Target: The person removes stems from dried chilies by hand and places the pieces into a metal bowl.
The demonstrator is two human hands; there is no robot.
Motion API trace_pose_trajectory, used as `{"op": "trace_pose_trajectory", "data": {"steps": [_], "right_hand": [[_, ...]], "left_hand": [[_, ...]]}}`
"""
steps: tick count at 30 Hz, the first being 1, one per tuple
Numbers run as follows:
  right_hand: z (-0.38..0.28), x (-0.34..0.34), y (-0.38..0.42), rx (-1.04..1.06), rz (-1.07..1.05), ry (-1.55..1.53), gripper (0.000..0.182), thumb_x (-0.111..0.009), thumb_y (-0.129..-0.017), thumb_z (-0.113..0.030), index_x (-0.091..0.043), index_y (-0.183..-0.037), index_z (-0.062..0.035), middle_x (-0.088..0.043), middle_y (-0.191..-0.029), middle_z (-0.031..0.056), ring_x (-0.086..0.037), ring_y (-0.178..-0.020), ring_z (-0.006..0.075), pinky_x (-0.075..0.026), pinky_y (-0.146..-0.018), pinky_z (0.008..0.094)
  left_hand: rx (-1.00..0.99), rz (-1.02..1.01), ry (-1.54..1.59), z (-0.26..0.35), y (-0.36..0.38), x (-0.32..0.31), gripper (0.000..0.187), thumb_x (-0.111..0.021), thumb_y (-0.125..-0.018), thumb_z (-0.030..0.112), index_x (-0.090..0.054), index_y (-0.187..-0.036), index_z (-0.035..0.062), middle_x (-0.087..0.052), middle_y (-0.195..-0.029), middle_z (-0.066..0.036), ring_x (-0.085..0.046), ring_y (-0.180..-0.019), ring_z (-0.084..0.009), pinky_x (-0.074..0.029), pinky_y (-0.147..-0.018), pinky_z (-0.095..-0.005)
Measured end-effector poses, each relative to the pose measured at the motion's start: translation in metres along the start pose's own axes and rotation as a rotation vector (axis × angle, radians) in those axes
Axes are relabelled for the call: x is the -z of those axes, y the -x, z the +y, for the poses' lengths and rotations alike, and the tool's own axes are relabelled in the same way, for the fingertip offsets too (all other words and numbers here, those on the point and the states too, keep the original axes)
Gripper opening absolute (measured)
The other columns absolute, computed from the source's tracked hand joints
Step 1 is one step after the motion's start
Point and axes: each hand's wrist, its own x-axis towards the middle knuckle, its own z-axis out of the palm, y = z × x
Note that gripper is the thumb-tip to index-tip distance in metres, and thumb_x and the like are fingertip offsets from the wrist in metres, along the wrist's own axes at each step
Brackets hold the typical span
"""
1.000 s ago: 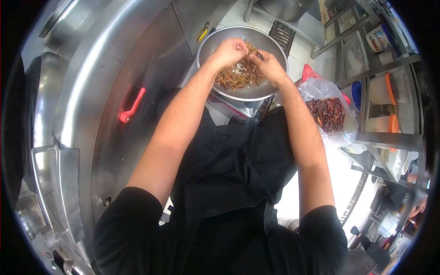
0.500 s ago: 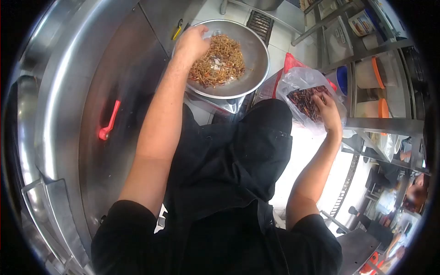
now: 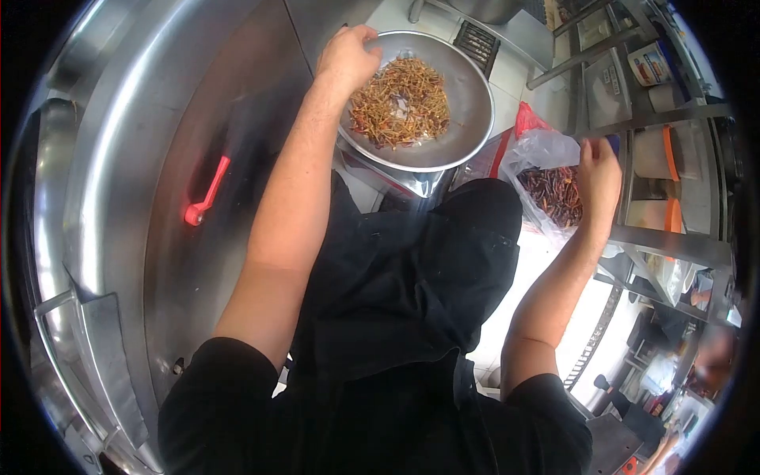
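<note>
A wide metal bowl (image 3: 467, 115) holds a heap of thin, dry, yellowish-brown stalk-like pieces (image 3: 408, 103) with a pale patch at its middle. My left hand (image 3: 348, 59) is closed at the bowl's upper left rim, thumb on the inner side. To the right, a clear plastic bag (image 3: 542, 146) stands open with dark red dried chillies (image 3: 550, 190) inside. At the bag's right edge is my right hand (image 3: 600, 178), its fingers curled together and seemingly pinching the plastic. It covers part of the bag.
The bowl rests on a shiny metal support (image 3: 423, 184). A steel appliance with a red lever (image 3: 207, 198) stands on my left. Metal shelving with orange-lidded containers (image 3: 653, 154) rises on the right. A floor drain grate (image 3: 477, 49) lies beyond the bowl. Other people are at lower right.
My right hand has lifted out of the chillies to the bag's right edge. My left hand remains at the bowl's rim. The whole view has shifted slightly.
</note>
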Motion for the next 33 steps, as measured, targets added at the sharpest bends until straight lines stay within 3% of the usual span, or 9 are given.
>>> {"op": "trace_pose_trajectory", "data": {"steps": [3, 5, 9, 11, 14, 20, 26, 33], "right_hand": [[-0.063, -0.018, -0.006, 0.225, -0.051, -0.362, 0.024, -0.065, -0.098, -0.024, -0.07, -0.109, -0.0037, -0.074, -0.1, 0.0203, -0.073, -0.091, 0.034, -0.055, -0.081, 0.0414], [-0.102, -0.049, -0.014, 0.397, -0.326, -0.445, 0.023, -0.066, -0.096, -0.023, -0.072, -0.109, -0.0047, -0.074, -0.101, 0.0189, -0.073, -0.092, 0.0331, -0.055, -0.084, 0.039], [-0.15, -0.151, -0.029, 0.674, -0.622, -0.267, 0.021, -0.063, -0.092, -0.018, -0.076, -0.107, -0.0108, -0.074, -0.103, 0.0175, -0.071, -0.099, 0.0364, -0.054, -0.089, 0.0462], [-0.176, -0.175, -0.022, 0.651, -0.717, -0.029, 0.024, -0.06, -0.091, -0.014, -0.075, -0.11, -0.0124, -0.073, -0.117, 0.0144, -0.069, -0.109, 0.0334, -0.054, -0.094, 0.0457], [-0.189, -0.22, -0.012, 0.659, -0.623, 0.068, 0.02, -0.064, -0.094, -0.023, -0.073, -0.104, -0.009, -0.074, -0.104, 0.0176, -0.071, -0.102, 0.0359, -0.055, -0.09, 0.047], [-0.201, -0.247, -0.013, 0.51, -0.602, 0.129, 0.022, -0.065, -0.095, -0.026, -0.069, -0.108, -0.0082, -0.074, -0.107, 0.0171, -0.07, -0.105, 0.0369, -0.055, -0.092, 0.0482], [-0.198, -0.233, -0.014, 0.594, -0.622, -0.004, 0.02, -0.069, -0.09, -0.025, -0.069, -0.103, -0.0099, -0.074, -0.102, 0.0162, -0.07, -0.103, 0.0345, -0.055, -0.09, 0.0475], [-0.192, -0.183, -0.019, 0.583, -0.679, -0.17, 0.027, -0.073, -0.084, -0.028, -0.072, -0.104, -0.0097, -0.074, -0.105, 0.0141, -0.07, -0.103, 0.0343, -0.055, -0.09, 0.0467]], "left_hand": [[-0.01, 0.01, -0.021, 0.0, -0.001, -0.001, 0.039, -0.07, -0.09, 0.026, -0.069, -0.128, 0.0159, -0.064, -0.131, -0.012, -0.063, -0.121, -0.029, -0.05, -0.104, -0.0426], [0.005, -0.013, -0.024, 0.001, 0.0, 0.0, 0.04, -0.07, -0.09, 0.026, -0.068, -0.128, 0.0158, -0.064, -0.132, -0.012, -0.063, -0.122, -0.0293, -0.05, -0.105, -0.0425], [-0.03, -0.014, -0.064, -0.005, -0.001, -0.006, 0.04, -0.071, -0.091, 0.027, -0.068, -0.128, 0.0129, -0.065, -0.132, -0.013, -0.063, -0.123, -0.0297, -0.049, -0.106, -0.0417], [-0.024, -0.036, -0.062, -0.006, 0.0, -0.006, 0.04, -0.071, -0.091, 0.027, -0.068, -0.128, 0.0129, -0.065, -0.132, -0.013, -0.062, -0.124, -0.0297, -0.049, -0.107, -0.0421], [-0.017, -0.032, -0.075, -0.002, 0.002, -0.004, 0.039, -0.071, -0.091, 0.028, -0.069, -0.127, 0.0132, -0.064, -0.132, -0.013, -0.062, -0.124, -0.0302, -0.049, -0.106, -0.0429], [-0.015, -0.043, -0.109, 0.0, 0.004, -0.004, 0.039, -0.071, -0.091, 0.03, -0.069, -0.127, 0.0136, -0.063, -0.134, -0.013, -0.062, -0.124, -0.0314, -0.049, -0.106, -0.0436], [0.005, -0.077, -0.143, 0.0, 0.004, -0.004, 0.039, -0.071, -0.091, 0.031, -0.068, -0.127, 0.0148, -0.067, -0.129, -0.012, -0.064, -0.121, -0.0311, -0.05, -0.105, -0.0424], [0.037, -0.373, -0.009, -0.003, 0.001, -0.012, 0.033, -0.072, -0.091, 0.027, -0.072, -0.121, 0.0134, -0.074, -0.116, -0.009, -0.071, -0.105, -0.024, -0.055, -0.094, -0.038]]}}
